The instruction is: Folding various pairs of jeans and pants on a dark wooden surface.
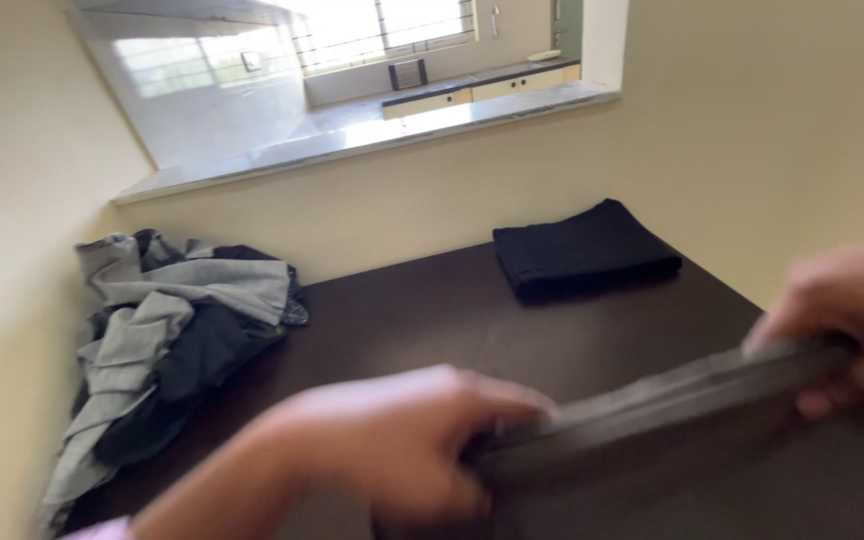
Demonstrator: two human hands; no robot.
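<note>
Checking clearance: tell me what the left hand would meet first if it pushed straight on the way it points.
The left hand points rightward along the grey folded garment it grips, so it would likely meet the right hand holding the other end. Blur makes depth uncertain.

Cream walls (pixel 772 130) surround a dark table (pixel 402 310) below a sunlit window (pixel 382 25).

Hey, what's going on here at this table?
A person holds a folded dark grey cloth stretched between both hands: the left hand grips one end and the right hand grips the other, above a dark table. A neatly folded black garment lies at the far side, and a loose pile of grey and dark clothes sits in the left corner.
</note>
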